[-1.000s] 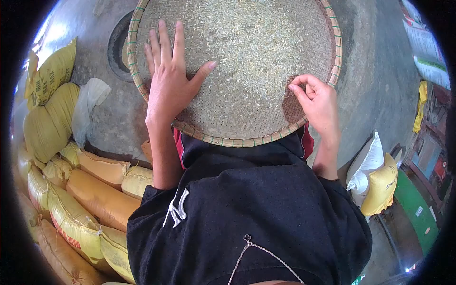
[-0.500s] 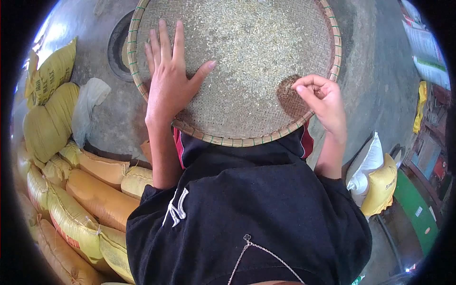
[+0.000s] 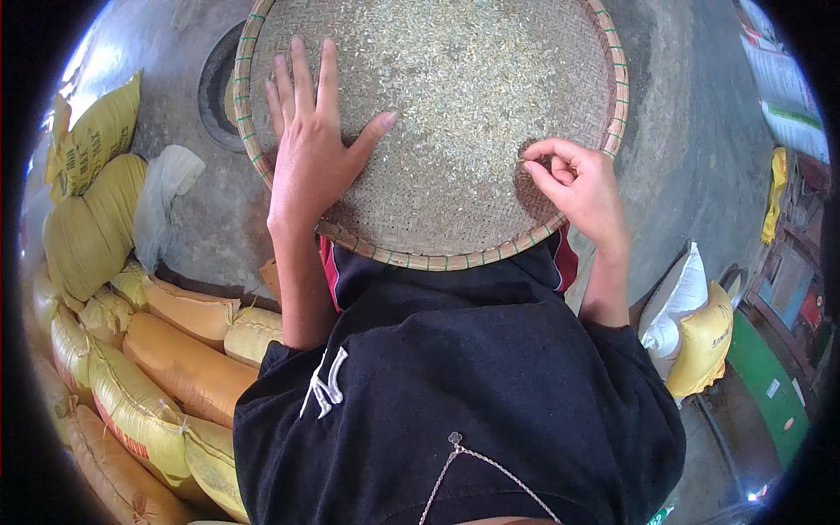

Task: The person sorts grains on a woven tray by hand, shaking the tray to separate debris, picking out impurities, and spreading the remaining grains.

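Pinching lightly suits small pale grains on round tan woven-bamboo tray; right hand fingers together, left hand fingers apart.

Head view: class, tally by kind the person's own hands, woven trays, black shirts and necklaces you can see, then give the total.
Left hand and right hand: 2
Woven tray: 1
Black shirt: 1
Necklace: 1
Total: 5
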Demonstrator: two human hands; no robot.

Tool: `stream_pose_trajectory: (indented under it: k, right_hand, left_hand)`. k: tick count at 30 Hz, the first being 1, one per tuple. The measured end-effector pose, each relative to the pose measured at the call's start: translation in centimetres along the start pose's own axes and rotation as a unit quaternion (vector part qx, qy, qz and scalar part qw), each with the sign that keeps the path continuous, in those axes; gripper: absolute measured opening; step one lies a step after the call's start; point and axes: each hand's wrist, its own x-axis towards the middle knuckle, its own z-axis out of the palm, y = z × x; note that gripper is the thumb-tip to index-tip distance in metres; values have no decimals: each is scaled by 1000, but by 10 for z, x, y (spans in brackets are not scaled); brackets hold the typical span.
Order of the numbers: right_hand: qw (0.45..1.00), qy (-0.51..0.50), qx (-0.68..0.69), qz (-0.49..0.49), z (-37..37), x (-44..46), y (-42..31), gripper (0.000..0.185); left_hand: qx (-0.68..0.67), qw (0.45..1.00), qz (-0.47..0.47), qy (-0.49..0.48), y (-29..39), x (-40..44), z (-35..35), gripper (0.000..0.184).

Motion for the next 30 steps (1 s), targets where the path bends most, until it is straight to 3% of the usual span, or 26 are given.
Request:
stream_pose_trajectory:
  k: [8, 10, 11, 13, 15, 17, 18, 20, 23, 24, 26, 27, 28, 29, 30]
  right_hand:
    - [1000, 6, -18, -10, 7, 1, -1, 7]
    - [994, -9, 110, 26, 3, 0, 5, 8]
    - [994, -8, 110, 26, 0, -1, 6, 8]
    - [936, -43, 343, 63, -8, -2, 6, 10]
    - [910, -72, 399, 89, -18, -4, 11, 12]
    - [791, -168, 581, 96, -24, -6, 13, 10]
    - [792, -167, 580, 95, -25, -5, 15, 10]
    - [601, -276, 741, 117, -26, -2, 20, 13]
    - [585, -254, 760, 128, -18, -5, 15, 18]
    - [585, -254, 759, 128, -18, -7, 14, 18]
    - [805, -153, 555, 145, -18, -14, 12, 17]
    - [805, -153, 554, 145, -11, -16, 12, 17]
    - [912, -66, 396, 81, 2, -18, 13, 16]
    - [976, 24, 218, 12, 8, -20, 10, 16]
    - [980, -19, 175, 90, -1, -23, 2, 12]
  left_hand:
    - [6, 1000, 2, -2, 0, -1, -1, 92]
    - [5, 1000, -2, -1, 1, -1, -2, 92]
    - [4, 1000, -1, -1, 1, -1, -2, 92]
    - [0, 1000, -1, -3, 1, 0, -2, 92]
    - [-3, 1000, -1, -1, 1, 1, -2, 92]
    - [-5, 1000, -2, 0, 1, 1, -2, 92]
    - [-4, 1000, -1, 1, 1, 0, -1, 92]
    - [-4, 1000, -1, 2, 1, 0, -1, 92]
    - [-11, 1000, -2, 6, 1, -1, -1, 91]
    - [-9, 1000, 0, 7, 0, -1, -1, 91]
    - [-7, 1000, 1, 9, 1, -2, 0, 91]
    - [-6, 1000, 1, 10, 1, -2, -1, 91]
    - [-5, 1000, 1, 10, 1, -2, -1, 90]
    - [-5, 1000, 1, 10, 1, -2, -1, 90]
    - [-5, 1000, -1, 7, 1, -1, -1, 90]
